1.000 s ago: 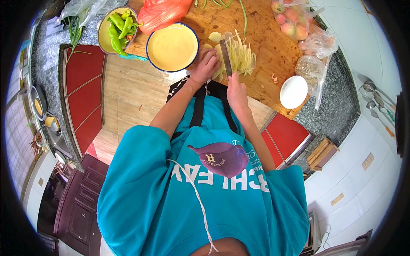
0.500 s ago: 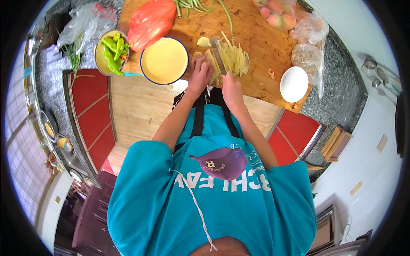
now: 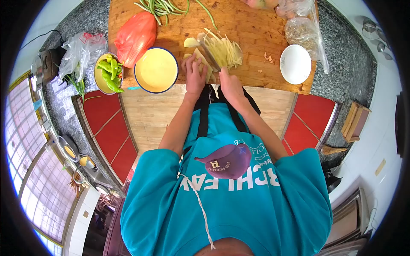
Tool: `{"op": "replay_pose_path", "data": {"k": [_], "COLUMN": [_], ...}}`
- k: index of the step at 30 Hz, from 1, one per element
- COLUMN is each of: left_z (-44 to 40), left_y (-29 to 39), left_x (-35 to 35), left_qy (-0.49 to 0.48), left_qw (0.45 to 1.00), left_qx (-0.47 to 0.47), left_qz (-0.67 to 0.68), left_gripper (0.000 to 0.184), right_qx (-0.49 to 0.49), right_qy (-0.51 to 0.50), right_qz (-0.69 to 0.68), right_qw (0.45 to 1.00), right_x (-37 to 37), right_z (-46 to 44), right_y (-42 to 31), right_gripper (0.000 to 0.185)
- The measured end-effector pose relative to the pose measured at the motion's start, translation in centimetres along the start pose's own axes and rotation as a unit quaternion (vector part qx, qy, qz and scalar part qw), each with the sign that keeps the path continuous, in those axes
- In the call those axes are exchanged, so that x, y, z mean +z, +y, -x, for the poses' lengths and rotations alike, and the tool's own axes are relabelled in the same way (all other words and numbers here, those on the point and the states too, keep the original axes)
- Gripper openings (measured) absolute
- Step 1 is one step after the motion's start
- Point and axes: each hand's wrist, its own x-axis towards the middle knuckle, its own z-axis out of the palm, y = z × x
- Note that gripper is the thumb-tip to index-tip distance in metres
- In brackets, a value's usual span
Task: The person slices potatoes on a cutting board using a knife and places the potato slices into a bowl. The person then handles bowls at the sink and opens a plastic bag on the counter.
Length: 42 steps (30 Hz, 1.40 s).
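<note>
My right hand is closed round the handle of a kitchen knife, whose blade stands between potato slices and a pile of cut strips. With fingers bent, my left hand presses on the stacked potato slices left of the blade. Pale potato strips lie heaped to the right of the knife. A larger potato piece rests just beyond the slices. All of this is on a wooden board. The knife handle is mostly hidden in my fist.
A yellow enamel basin stands left of my hands, beside a red plastic bag. Further left is a bowl of green peppers. Green beans lie at the back. To the right are a white bowl and plastic bags.
The view has shifted, so the board appears higher in the picture. The knife blade now leans further left at its tip. Both hands keep their hold on knife and slices.
</note>
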Motion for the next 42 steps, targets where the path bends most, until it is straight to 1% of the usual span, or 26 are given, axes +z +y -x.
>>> {"op": "replay_pose_path", "data": {"k": [1,3,5,8,11,15,17,19,21,24,26,33,37,39,40,42], "left_z": [0.0,-0.3,-0.4,-1.0,-1.4,-1.0,-1.0,-1.0,-1.2,-1.2,-1.1,-0.9,-0.9,-0.8,-0.9,-0.8], "left_y": [0.4,0.9,1.2,2.2,2.4,2.3,2.2,2.5,2.3,1.6,1.4,1.1,0.7,0.8,0.7,0.7], "left_x": [-0.1,0.5,1.6,3.1,3.4,2.5,1.8,1.4,1.4,1.7,1.8,2.1,2.2,2.2,2.2,2.1], "left_qy": [0.000,0.003,0.005,0.007,0.016,0.024,-0.001,0.003,0.006,0.006,-0.002,0.006,0.007,0.009,0.008,0.009], "left_qw": [1.000,1.000,0.999,0.999,0.998,0.998,0.999,0.999,0.999,0.999,0.999,0.999,0.999,0.999,0.999,0.998], "left_qx": [-0.003,-0.006,0.017,0.030,0.031,0.017,0.005,0.003,0.004,0.012,0.015,0.010,0.024,0.030,0.033,0.032], "left_qz": [-0.004,-0.008,-0.030,-0.022,-0.052,-0.048,-0.042,-0.047,-0.049,-0.033,-0.039,-0.035,-0.038,-0.035,-0.040,-0.045], "left_gripper": [0.033,0.035,0.038,0.038,0.039,0.041,0.044,0.046,0.047,0.051,0.053,0.049,0.045,0.045,0.045,0.046], "right_qx": [0.022,0.015,0.008,0.014,0.009,-0.006,-0.004,0.002,-0.027,-0.019,-0.023,-0.015,-0.025,0.004,0.003,-0.020], "right_qy": [-0.001,0.009,0.012,0.020,0.028,0.020,0.023,0.027,0.029,0.019,0.019,-0.007,-0.007,-0.025,-0.025,-0.030], "right_qz": [-0.009,-0.005,0.007,-0.005,-0.025,-0.025,-0.027,-0.030,-0.031,-0.058,-0.044,0.018,0.010,0.005,0.007,0.058], "right_qw": [1.000,1.000,1.000,1.000,0.999,0.999,0.999,0.999,0.999,0.998,0.999,1.000,1.000,1.000,1.000,0.998], "right_x": [-0.5,-1.0,-1.5,-2.6,-3.4,-4.3,-4.6,-4.5,-4.3,-3.1,-2.5,-2.9,-2.7,-2.8,-2.7,-2.2], "right_z": [0.0,-0.3,-0.6,-1.0,-1.1,-0.5,-0.1,0.5,0.6,1.0,1.0,1.2,1.1,1.1,1.1,1.1], "right_y": [0.3,1.3,1.8,1.9,2.1,1.1,0.3,-0.3,-0.7,-0.6,-0.3,-0.7,-0.4,-0.3,-0.2,0.0], "right_gripper": [0.021,0.022,0.022,0.018,0.015,0.013,0.013,0.013,0.015,0.019,0.018,0.014,0.014,0.011,0.011,0.018]}}
